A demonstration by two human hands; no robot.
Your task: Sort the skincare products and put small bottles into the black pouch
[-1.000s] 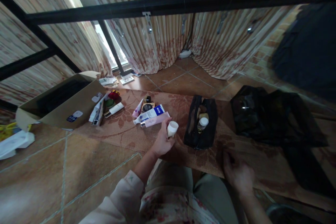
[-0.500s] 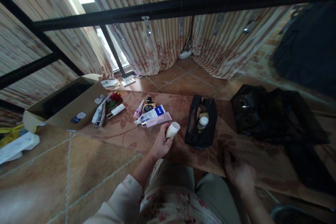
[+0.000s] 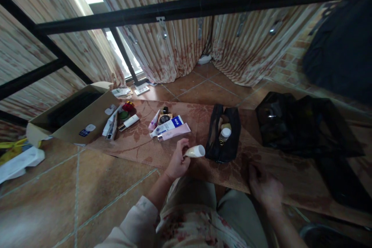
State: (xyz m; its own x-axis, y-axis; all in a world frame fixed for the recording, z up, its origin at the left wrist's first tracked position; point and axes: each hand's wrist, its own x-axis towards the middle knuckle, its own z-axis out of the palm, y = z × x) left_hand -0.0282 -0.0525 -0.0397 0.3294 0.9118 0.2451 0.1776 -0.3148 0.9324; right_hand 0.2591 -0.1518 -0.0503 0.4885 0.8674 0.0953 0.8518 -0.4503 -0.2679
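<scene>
My left hand (image 3: 178, 161) is closed round a small cream-white bottle (image 3: 195, 151), held on its side with its cap end pointing right toward a black mesh pouch (image 3: 223, 133). The pouch lies open on a patterned mat (image 3: 136, 139) and holds a white-capped bottle (image 3: 224, 134) and other small items. My right hand (image 3: 265, 186) rests low over the mat's near edge, in shadow, fingers loosely curled with nothing seen in them. Several tubes (image 3: 171, 128) lie on the mat just beyond my left hand.
A cardboard box (image 3: 72, 114) stands at the left, with small cosmetics (image 3: 123, 118) beside it. Black plastic bags (image 3: 302, 126) lie at the right. A black metal frame (image 3: 203, 6) crosses overhead before striped curtains. White wrapping (image 3: 17, 162) lies on the tiled floor.
My left hand has tipped the cream bottle from upright to lying sideways and lowered it toward the pouch. My right hand has hardly moved.
</scene>
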